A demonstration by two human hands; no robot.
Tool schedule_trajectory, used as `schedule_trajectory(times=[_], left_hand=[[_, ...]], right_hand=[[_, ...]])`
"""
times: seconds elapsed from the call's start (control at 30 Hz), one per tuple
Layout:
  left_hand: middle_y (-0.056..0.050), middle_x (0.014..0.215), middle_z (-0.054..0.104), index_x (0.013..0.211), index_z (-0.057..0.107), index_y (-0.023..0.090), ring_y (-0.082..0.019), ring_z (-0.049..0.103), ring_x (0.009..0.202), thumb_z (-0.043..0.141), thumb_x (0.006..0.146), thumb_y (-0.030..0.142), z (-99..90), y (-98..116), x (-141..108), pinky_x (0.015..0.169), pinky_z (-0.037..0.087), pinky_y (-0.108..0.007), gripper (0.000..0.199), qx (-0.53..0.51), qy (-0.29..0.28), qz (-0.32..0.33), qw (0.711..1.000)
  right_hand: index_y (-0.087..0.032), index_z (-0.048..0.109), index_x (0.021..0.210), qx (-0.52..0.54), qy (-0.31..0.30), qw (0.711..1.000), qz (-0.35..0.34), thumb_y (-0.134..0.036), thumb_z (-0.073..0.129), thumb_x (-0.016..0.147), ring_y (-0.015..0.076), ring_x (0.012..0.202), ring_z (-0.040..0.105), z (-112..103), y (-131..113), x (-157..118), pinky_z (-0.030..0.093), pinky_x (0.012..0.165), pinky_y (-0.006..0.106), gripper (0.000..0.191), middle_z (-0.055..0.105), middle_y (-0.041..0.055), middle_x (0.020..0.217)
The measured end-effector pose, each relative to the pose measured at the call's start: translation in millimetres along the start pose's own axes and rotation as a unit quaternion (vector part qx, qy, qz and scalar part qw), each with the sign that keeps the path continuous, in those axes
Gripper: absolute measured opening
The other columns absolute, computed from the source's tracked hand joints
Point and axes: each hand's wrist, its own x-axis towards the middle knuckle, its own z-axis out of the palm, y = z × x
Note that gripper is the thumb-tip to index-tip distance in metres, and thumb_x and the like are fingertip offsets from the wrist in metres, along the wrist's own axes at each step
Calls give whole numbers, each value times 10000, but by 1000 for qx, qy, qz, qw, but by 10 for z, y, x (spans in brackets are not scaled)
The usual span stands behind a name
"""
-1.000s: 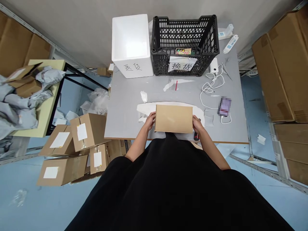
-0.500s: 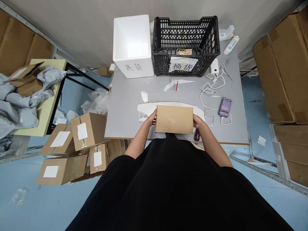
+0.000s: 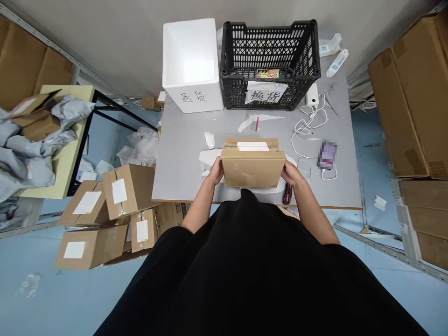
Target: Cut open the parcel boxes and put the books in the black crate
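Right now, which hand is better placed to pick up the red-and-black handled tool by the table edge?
Probably the right hand: the red-and-black handled tool lies just below it, while the left hand is on the other side of the cardboard box both hands are gripping.

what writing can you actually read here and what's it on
"退货" handwritten on the white foam box
"换货" on the paper sign on the black plastic crate
Too small to read: the coloured card on that crate
Too small to read: the white label on the cardboard box
Blurred out: the pixelated purple item
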Motion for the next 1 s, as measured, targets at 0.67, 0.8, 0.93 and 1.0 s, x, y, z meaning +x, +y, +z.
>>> schedule_trajectory(times=[0.67,0.8,0.93,1.0], left_hand=[[-1,1103,704,1179,595,245,-193,648,1003,611,653,178,-210,-349,-130,812,483,-266,531,-25,18,14,999],[-25,1024,723,1066,619,207,-229,668,1014,637,681,260,-249,-466,-91,840,502,-297,388,-12,55,-4,998],[-60,959,737,958,650,186,-256,678,1031,624,776,457,-297,-645,-65,881,508,-329,327,-1,61,-35,998],[-61,936,742,955,657,196,-257,679,1036,641,786,501,-306,-717,-59,898,504,-340,350,13,78,-35,996]], right_hand=[[-253,665,734,43,137,990,1,-388,752,622,208,893,698,-216,427,-97,556,733,298,196,750,-4,911],[-261,659,883,-19,145,989,8,-627,702,728,214,950,702,-75,388,-233,541,713,293,400,737,11,1059],[-298,652,1003,-173,197,965,16,-650,673,758,208,974,675,77,364,-337,524,864,336,430,736,3,1029],[-298,662,1005,-230,214,949,18,-652,664,771,227,969,660,102,371,-347,505,919,366,424,739,17,961]])
